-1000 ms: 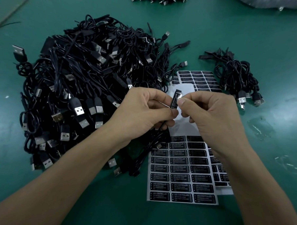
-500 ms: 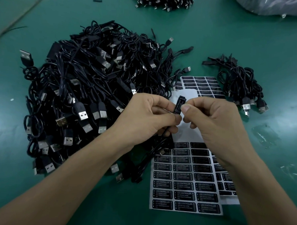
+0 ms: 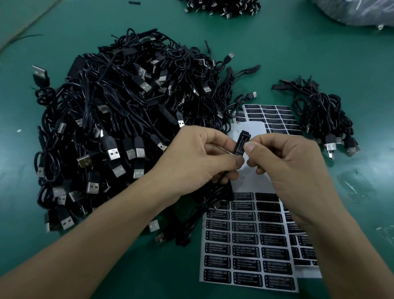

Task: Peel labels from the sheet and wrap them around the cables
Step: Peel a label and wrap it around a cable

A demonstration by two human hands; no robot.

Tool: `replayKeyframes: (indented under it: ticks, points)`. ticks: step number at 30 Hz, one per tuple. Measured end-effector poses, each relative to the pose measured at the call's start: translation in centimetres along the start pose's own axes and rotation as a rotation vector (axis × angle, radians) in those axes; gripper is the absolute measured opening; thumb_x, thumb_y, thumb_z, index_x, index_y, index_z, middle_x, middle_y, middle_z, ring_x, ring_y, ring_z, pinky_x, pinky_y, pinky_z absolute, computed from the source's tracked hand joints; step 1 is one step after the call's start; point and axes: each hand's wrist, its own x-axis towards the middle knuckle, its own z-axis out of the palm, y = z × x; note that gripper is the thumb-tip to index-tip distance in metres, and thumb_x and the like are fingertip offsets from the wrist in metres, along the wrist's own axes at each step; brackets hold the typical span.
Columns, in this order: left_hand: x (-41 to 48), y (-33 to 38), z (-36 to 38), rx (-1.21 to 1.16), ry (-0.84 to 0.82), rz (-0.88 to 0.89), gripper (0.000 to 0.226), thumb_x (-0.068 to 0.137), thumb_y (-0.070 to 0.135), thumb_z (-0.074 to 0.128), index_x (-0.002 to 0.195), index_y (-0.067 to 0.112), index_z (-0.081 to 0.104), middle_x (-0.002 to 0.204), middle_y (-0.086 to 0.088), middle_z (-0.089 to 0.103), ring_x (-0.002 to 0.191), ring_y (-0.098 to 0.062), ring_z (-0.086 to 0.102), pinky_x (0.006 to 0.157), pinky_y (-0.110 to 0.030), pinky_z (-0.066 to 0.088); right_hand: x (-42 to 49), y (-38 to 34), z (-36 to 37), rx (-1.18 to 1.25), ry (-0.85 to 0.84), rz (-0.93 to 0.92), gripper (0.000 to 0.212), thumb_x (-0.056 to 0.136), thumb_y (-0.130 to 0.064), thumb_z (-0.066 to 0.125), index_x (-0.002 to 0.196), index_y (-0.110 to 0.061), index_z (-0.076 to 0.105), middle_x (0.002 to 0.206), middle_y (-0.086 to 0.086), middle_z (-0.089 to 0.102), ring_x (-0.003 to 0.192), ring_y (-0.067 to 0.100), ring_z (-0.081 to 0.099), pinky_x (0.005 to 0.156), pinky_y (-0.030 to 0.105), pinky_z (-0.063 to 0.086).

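Observation:
A small black label (image 3: 242, 143) with white print stands upright between my two hands. My left hand (image 3: 197, 160) pinches a thin black cable (image 3: 222, 178) that hangs down from under its fingers. My right hand (image 3: 287, 169) pinches the label's right edge with thumb and forefinger. Below the hands lies the label sheet (image 3: 248, 253), its upper rows peeled bare and its lower rows full of black labels.
A big heap of black USB cables (image 3: 125, 123) fills the left of the green table (image 3: 365, 55). A smaller cable bundle (image 3: 323, 118) lies at right, more label sheets (image 3: 274, 117) lie behind the hands, another cable pile (image 3: 222, 3) lies at the top, and a clear bag (image 3: 366, 12) sits top right.
Both hands keep hold of the label and cable with little relative motion. The whole scene has slid down slightly in view as the head camera tilted.

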Motion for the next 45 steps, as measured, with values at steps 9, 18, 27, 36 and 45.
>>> replayKeyframes:
  ticks: [9, 18, 27, 36, 45]
  points:
    - [-0.12, 0.16, 0.06, 0.022, 0.003, -0.005, 0.017, 0.083, 0.007, 0.080, 0.095, 0.004, 0.070, 0.073, -0.012, 0.076, 0.067, -0.023, 0.073, 0.064, -0.030, 0.060, -0.04, -0.09, 0.08, -0.010, 0.010, 0.008, 0.019, 0.090, -0.020, 0.069, 0.071, -0.020, 0.072, 0.067, 0.012, 0.064, 0.056, 0.007, 0.050, 0.056, 0.021, 0.046]
    - [-0.26, 0.27, 0.17, 0.018, 0.011, -0.011, 0.014, 0.083, 0.007, 0.080, 0.091, 0.006, 0.069, 0.071, -0.012, 0.075, 0.069, -0.031, 0.070, 0.062, -0.028, 0.059, -0.03, 0.15, 0.24, 0.007, 0.025, 0.008, 0.019, 0.090, -0.019, 0.069, 0.072, -0.018, 0.072, 0.063, 0.004, 0.065, 0.054, 0.004, 0.050, 0.055, 0.020, 0.046]
    - [-0.29, 0.27, 0.18, 0.016, 0.010, -0.005, 0.014, 0.082, 0.006, 0.081, 0.089, 0.008, 0.068, 0.069, -0.012, 0.075, 0.063, -0.022, 0.071, 0.060, -0.026, 0.058, 0.02, 0.15, 0.44, 0.025, 0.039, 0.019, 0.019, 0.091, -0.018, 0.069, 0.072, -0.017, 0.073, 0.059, -0.002, 0.063, 0.053, 0.005, 0.050, 0.054, 0.020, 0.045]
    - [-0.20, 0.10, 0.19, 0.004, 0.015, 0.002, 0.016, 0.082, 0.005, 0.081, 0.090, 0.006, 0.067, 0.070, -0.013, 0.075, 0.061, -0.020, 0.071, 0.059, -0.025, 0.058, -0.04, -0.14, 0.48, 0.015, 0.043, 0.014, 0.020, 0.089, -0.019, 0.070, 0.069, -0.018, 0.072, 0.061, 0.008, 0.062, 0.055, 0.006, 0.049, 0.055, 0.023, 0.045]
    - [-0.34, 0.22, 0.31, 0.009, 0.023, 0.001, 0.014, 0.082, 0.006, 0.080, 0.088, 0.009, 0.068, 0.071, -0.014, 0.075, 0.062, -0.021, 0.072, 0.059, -0.025, 0.057, -0.14, -0.40, 0.57, -0.010, 0.057, 0.021, 0.019, 0.089, -0.019, 0.070, 0.070, -0.018, 0.072, 0.065, 0.011, 0.064, 0.054, 0.006, 0.049, 0.054, 0.023, 0.044]
